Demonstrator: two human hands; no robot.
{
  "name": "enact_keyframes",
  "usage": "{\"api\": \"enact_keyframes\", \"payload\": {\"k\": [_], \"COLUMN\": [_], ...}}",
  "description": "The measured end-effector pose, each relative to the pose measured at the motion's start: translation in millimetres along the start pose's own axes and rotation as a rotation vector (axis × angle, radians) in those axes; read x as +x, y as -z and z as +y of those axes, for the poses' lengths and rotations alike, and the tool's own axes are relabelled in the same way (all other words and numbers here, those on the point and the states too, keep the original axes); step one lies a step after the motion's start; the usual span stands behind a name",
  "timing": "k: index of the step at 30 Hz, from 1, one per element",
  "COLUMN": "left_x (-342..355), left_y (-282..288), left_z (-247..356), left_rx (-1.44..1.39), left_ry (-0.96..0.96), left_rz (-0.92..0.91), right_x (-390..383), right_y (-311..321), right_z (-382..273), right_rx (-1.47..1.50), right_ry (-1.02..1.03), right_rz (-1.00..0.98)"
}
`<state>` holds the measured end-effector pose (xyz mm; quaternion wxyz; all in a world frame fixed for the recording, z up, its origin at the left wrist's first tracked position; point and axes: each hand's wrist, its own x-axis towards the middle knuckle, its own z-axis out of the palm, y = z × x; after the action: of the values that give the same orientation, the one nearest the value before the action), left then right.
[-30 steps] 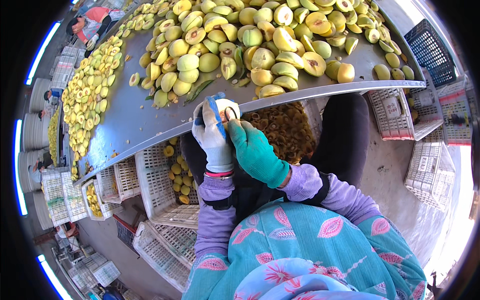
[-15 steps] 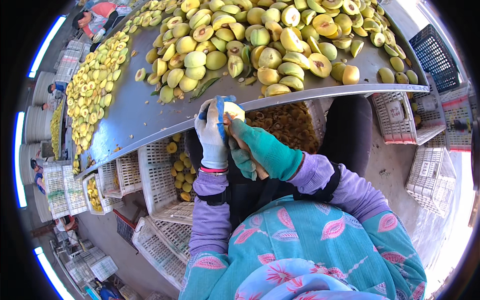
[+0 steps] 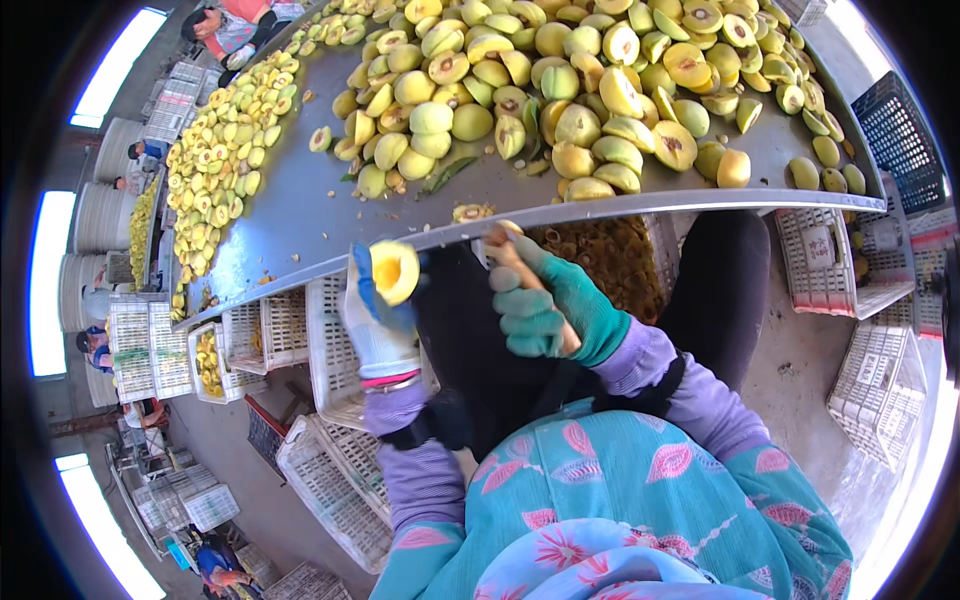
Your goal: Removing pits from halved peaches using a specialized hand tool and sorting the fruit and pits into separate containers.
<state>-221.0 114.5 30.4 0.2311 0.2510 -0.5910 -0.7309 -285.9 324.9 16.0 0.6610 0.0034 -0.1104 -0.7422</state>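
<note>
My left hand (image 3: 376, 305), in a white glove with blue on it, grips a peach half (image 3: 394, 272). The cut face shows a yellow hollow with no stone in it. My right hand (image 3: 560, 305), in a green glove, is closed around a wooden-handled tool (image 3: 516, 262); its working end is blurred. The hands are apart, just below the near edge of the metal table (image 3: 330, 225). A small cut fruit piece (image 3: 472, 212) lies on that edge between them. Many yellow-green peach halves (image 3: 560, 125) are heaped on the table, several with brown stones showing.
Below the table edge, a crate holds brown peach stones (image 3: 610, 262). White plastic crates stand at left (image 3: 335, 370) and right (image 3: 870, 390), with a dark crate (image 3: 895, 125) at far right. Another person (image 3: 235, 30) sits at the table's far left end.
My hands have separated: the left moved left and down with the peach half, the right moved to the right with the tool. The view has shifted slightly.
</note>
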Motion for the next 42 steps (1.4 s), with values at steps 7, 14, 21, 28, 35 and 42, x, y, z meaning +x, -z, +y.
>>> {"api": "enact_keyframes", "payload": {"k": [7, 14, 21, 28, 35, 42], "left_x": [122, 132, 24, 3, 5, -20], "left_y": [-91, -82, -72, -71, -47, -80], "left_z": [14, 18, 2, -9, -43, -28], "left_rx": [1.675, 0.331, -0.095, 0.023, 0.401, -0.424], "left_ry": [-1.048, -0.132, -0.037, -0.111, -0.318, 0.062], "left_rz": [-0.022, -0.353, -0.279, -0.355, -0.326, -0.309], "right_x": [-9, -13, 29, 23, 27, 31], "right_y": [11, -57, -10, 1, -34, -12], "right_z": [-2, -19, -19, -6, -8, -16], "right_rx": [-0.291, -1.202, -2.124, -2.087, -2.075, -2.021], "right_ry": [0.078, 0.388, 1.008, 0.908, 0.918, 0.917], "right_rz": [0.652, 0.904, 0.803, 0.832, 0.929, 0.858]}}
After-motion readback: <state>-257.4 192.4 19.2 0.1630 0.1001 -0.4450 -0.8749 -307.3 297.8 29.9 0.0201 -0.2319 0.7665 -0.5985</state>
